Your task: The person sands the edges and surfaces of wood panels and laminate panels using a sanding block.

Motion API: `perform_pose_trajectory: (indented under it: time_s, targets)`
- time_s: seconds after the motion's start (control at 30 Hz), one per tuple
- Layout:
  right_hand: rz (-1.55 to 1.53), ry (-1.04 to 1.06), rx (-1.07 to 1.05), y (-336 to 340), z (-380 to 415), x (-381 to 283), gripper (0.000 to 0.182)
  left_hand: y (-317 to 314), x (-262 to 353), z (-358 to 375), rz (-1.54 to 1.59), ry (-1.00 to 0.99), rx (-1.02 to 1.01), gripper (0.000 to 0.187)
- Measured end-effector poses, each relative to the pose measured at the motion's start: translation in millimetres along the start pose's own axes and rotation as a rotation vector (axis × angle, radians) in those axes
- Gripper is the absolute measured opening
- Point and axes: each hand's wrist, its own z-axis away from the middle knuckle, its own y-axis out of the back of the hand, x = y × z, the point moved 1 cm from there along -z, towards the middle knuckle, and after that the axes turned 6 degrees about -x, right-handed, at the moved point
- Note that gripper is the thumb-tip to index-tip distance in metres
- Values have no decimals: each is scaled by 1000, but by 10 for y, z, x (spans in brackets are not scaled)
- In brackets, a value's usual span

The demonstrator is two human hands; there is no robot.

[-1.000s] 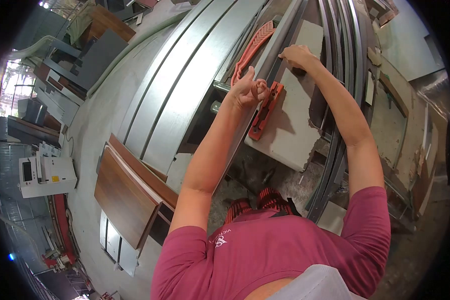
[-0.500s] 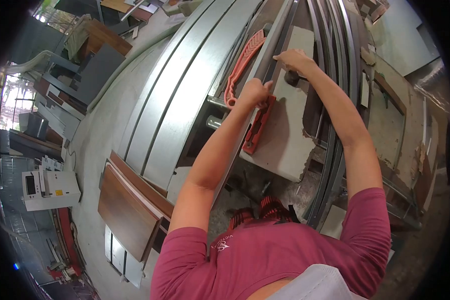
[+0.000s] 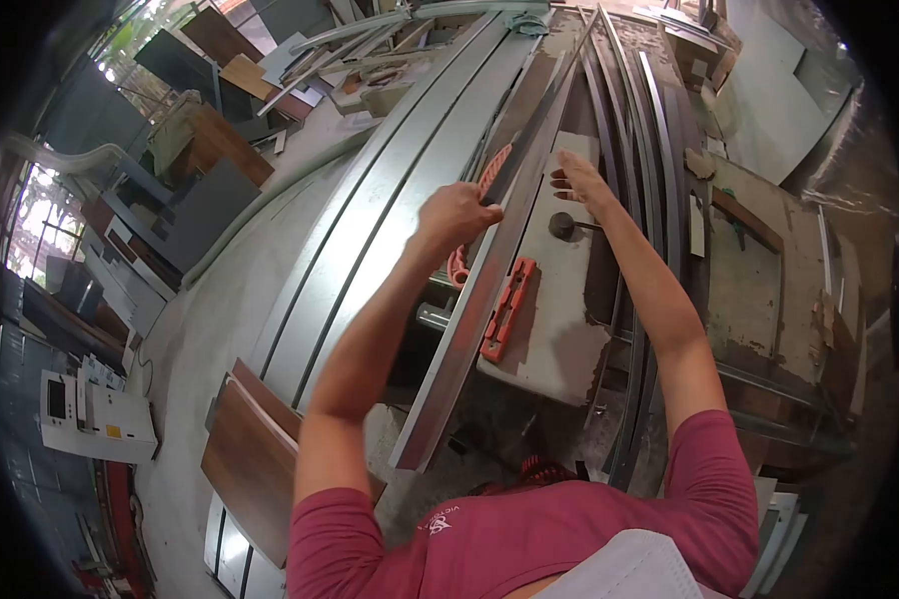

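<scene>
My left hand [image 3: 456, 215] is closed around the near end of a long dark strip [image 3: 541, 122], which slants away over the metal fence [image 3: 459, 364] of a sliding table saw. Close beneath that hand lies an orange-red push stick [image 3: 458, 268], partly hidden by it. My right hand [image 3: 579, 182] hovers over the pale worn board [image 3: 559, 339], right of the fence, fingers apart and holding nothing. Just below it is a round dark knob [image 3: 562, 226]. A red slotted block [image 3: 509, 309] rests on the board beside the fence.
The silver sliding table [image 3: 370, 190] runs along the left. Several long dark strips [image 3: 624, 150] lie on the right. Brown panels [image 3: 255, 429] lean at lower left. A white machine box [image 3: 95, 414] and stacked boards [image 3: 205, 150] stand farther left.
My left hand has left the red block and moved left across the fence, with the dark strip now in it. My right hand has opened and shifted slightly down. The view has tilted up.
</scene>
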Motion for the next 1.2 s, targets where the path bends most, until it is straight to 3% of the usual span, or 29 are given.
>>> perform_pose_trajectory:
  time_s: [0.03, 0.1, 0.13, 0.17, 0.23, 0.27, 0.37, 0.4, 0.43, 0.5, 0.53, 0.57, 0.6, 0.67, 0.7, 0.77, 0.83, 0.9, 0.97, 1.03, 1.1, 1.2]
  targets:
    - [3, 10, -5, 2, 2, -15, 57, 174, -23, 224, -14, 1, -12, 38]
    - [-412, -86, 2, -29, -17, -53, 64, 482, -154, 738, -4, -24, 18, 38]
    - [-499, -58, -49, -54, -24, -59, 87, 623, -198, 1048, 3, -19, 24, 36]
    - [-495, -56, -62, -106, -41, -82, 87, 736, -249, 1373, 11, -10, 31, 35]
    - [-656, -104, 3, -263, -78, -101, 110, 839, -414, 2029, 65, 12, 69, 42]
    - [-699, -63, -71, -323, -102, -64, 124, 881, -491, 2380, 76, 18, 66, 41]
    - [-814, -127, -88, -700, -68, -23, 127, 932, -558, 3457, 189, 156, 43, 35]
    - [-842, -143, 33, -875, -67, -4, 118, 851, -637, 3813, 249, 187, 54, 33]
    - [-880, -192, -95, -915, -196, 116, 102, 766, -718, 4179, 311, 225, 70, 31]
    - [-444, 165, -210, -693, -598, 642, 64, 607, -835, 4880, 361, 382, 10, 31]
    - [79, 432, -298, -1015, -154, 484, 40, 536, -861, 5203, 315, 403, -22, 29]
    - [547, 745, -246, -1346, 334, 307, 19, 447, -885, 5515, 278, 433, -46, 28]
    - [81, 511, -442, -1513, 618, 368, 14, 264, -947, 5820, 322, 521, 0, 28]
    - [-507, -21, -582, -1810, 704, 441, 12, -218, -1053, 6430, 47, 403, 225, 26]
    - [-533, -136, -535, -1909, 784, 545, 15, -407, -1038, 6748, 78, 483, 262, 26]
    - [-693, -197, -488, -2421, 1180, 638, 13, -706, -1015, 7265, -18, 695, 257, 25]
    - [-727, -239, -378, -3016, 1488, 622, 20, -1026, -1013, 7632, -39, 772, 328, 23]
    - [-797, -212, -383, -3588, 2034, 526, 19, -1300, -1019, 7981, -22, 1044, 389, 22]
    - [-773, -187, -436, -4010, 2243, 658, 18, -1522, -978, 8347, 24, 1129, 452, 21]
    - [-766, -271, -676, -4461, 2667, 641, 15, -1750, -928, 8762, 58, 1215, 521, 21]
    - [-745, -321, -857, -4895, 3070, 673, 13, -1947, -871, 9221, 44, 1237, 725, 23]
    - [-759, -382, -1004, -5335, 3725, 746, 14, -2198, -640, 9800, 127, 1372, 760, 24]
